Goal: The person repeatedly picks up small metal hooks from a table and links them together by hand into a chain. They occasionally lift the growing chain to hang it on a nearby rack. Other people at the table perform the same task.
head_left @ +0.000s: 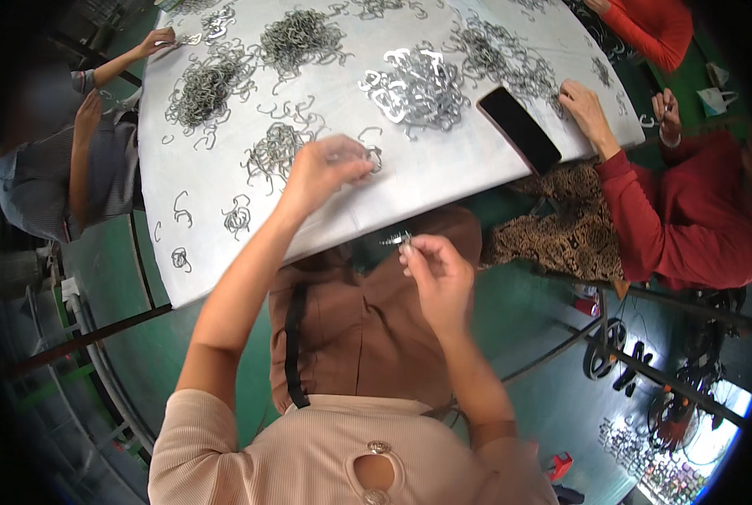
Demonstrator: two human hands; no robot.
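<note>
My left hand (330, 172) is over the near part of the table, slightly blurred, its fingers bent together at a curved metal hook (376, 157). A loose pile of similar grey hooks (275, 151) lies just left of that hand. Off the table edge and above my lap, my right hand (439, 273) pinches a small bunch of shiny metal hooks (394, 240) between thumb and fingers. The bunch's ends stick out to the left; its lower part is hidden by my fingertips.
A white-covered table (334, 215) carries several hook piles, including a shinier heap (418, 88). A black phone (519, 130) lies near the right edge. One person in red (679, 210) sits at the right, another (65, 168) at the left; both have hands at the table.
</note>
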